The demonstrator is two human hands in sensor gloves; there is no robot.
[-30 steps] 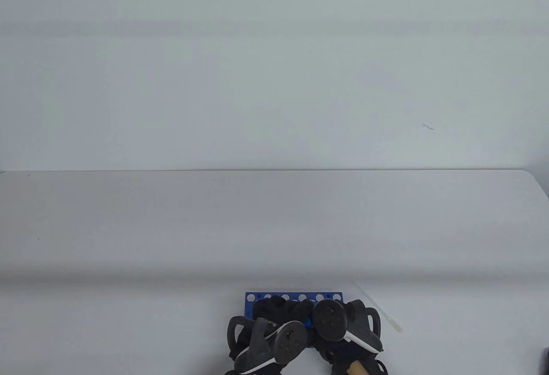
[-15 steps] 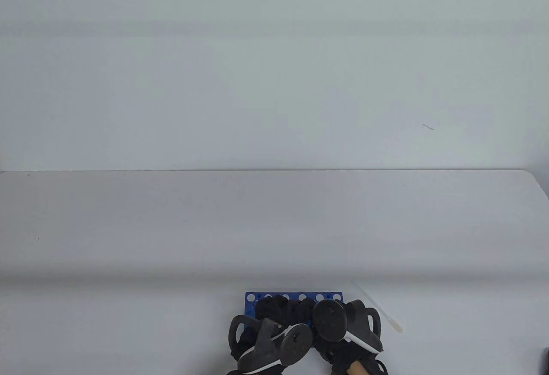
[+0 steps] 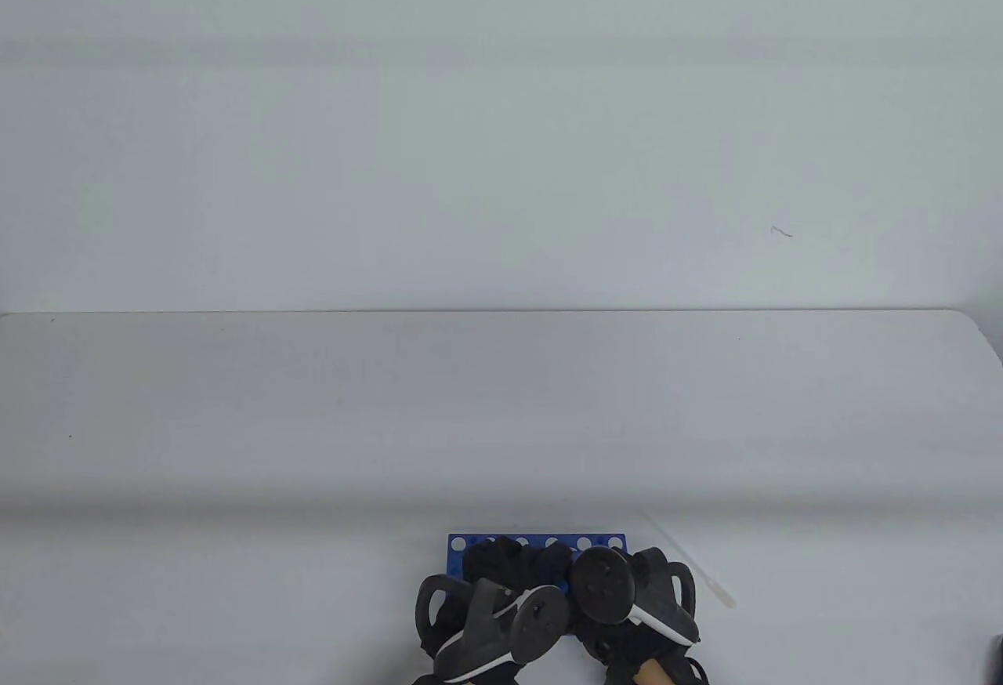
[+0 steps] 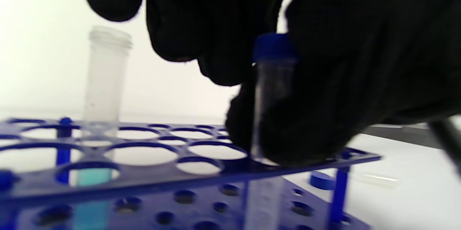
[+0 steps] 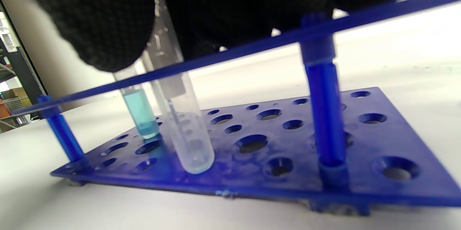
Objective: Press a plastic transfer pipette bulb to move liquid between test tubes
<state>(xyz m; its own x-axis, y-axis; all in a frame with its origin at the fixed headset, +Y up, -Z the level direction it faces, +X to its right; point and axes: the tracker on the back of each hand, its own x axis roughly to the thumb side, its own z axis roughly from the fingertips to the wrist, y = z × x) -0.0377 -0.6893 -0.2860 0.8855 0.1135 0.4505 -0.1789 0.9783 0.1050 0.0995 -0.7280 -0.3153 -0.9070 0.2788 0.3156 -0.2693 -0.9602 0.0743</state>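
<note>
A blue tube rack stands at the table's near edge, under both hands. My right hand grips a clear tube with a blue cap just above the rack's top plate. Its empty lower part stands tilted in the rack. My left hand has its fingers bunched right beside the cap; whether they touch it is unclear. An open clear tube stands at the rack's left. A tube with teal liquid stands behind the clear one. The pipette lies on the table, right of the rack.
A loose blue cap lies on the table by the rack's right post. The white table stretches far behind the rack to a pale wall.
My left hand's tracker has shifted slightly right and down. Both hands stay over the rack. The pipette has not moved.
</note>
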